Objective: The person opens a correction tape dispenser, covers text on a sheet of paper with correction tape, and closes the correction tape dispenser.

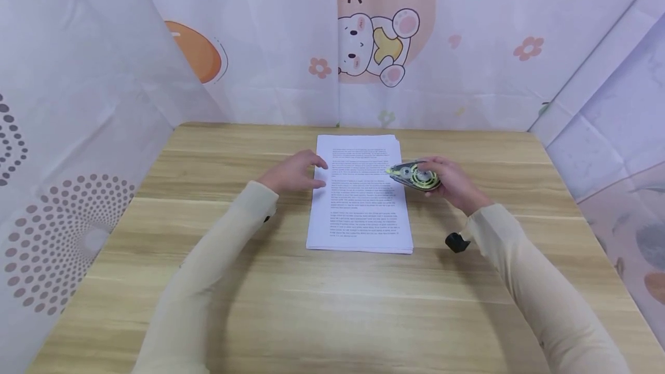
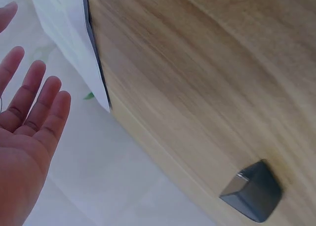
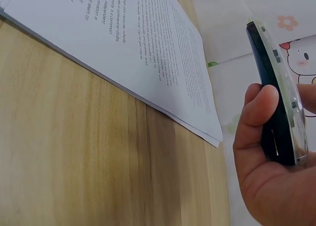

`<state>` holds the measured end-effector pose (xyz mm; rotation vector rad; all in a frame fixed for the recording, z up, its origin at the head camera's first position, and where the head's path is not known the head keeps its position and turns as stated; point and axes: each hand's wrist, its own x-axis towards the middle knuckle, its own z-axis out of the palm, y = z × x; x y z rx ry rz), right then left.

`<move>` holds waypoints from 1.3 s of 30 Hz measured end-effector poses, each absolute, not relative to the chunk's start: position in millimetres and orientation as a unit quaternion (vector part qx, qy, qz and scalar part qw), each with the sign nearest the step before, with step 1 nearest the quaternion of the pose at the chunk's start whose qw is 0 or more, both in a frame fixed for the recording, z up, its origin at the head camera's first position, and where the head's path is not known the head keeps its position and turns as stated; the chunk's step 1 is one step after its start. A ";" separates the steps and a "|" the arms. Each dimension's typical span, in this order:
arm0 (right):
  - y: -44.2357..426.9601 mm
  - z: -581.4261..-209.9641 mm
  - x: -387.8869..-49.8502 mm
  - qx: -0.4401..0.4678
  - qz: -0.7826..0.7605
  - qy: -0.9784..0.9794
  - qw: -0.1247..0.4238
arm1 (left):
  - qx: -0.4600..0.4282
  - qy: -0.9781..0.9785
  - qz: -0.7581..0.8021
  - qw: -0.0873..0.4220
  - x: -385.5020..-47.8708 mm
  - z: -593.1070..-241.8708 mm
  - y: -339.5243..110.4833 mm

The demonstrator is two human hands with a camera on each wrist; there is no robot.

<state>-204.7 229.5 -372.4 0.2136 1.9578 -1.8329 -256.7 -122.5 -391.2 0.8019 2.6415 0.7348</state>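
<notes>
A stack of printed paper sheets (image 1: 358,229) lies on the wooden table, text side up. My right hand (image 1: 451,180) grips a correction tape dispenser (image 1: 415,176), with its narrow tip pointing left over the stack's right margin. Seen in the right wrist view, the dispenser (image 3: 276,95) stands edge-on between thumb and fingers, raised beside the sheets (image 3: 123,43). At the stack's left edge is my left hand (image 1: 296,172), fingers spread and thumb apart. In the left wrist view the palm of the left hand (image 2: 24,122) shows, holding nothing.
The wooden table (image 1: 332,310) reaches back to a patterned curtain (image 1: 260,45). A small black device (image 1: 457,242) hangs at the right cuff. A dark block-shaped object (image 2: 254,191) appears in the left wrist view; what it is cannot be made out.
</notes>
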 end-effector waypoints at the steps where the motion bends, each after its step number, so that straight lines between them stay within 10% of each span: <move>1: 229.3 -372.7 -205.0 0.078 -0.663 0.710 0.224 | 0.283 0.915 0.249 0.143 -256.8 -391.5 -120.6; 39: 215.3 -384.7 -218.7 0.071 -0.633 0.736 0.227 | 0.387 0.899 0.124 0.161 -260.1 -401.2 -100.1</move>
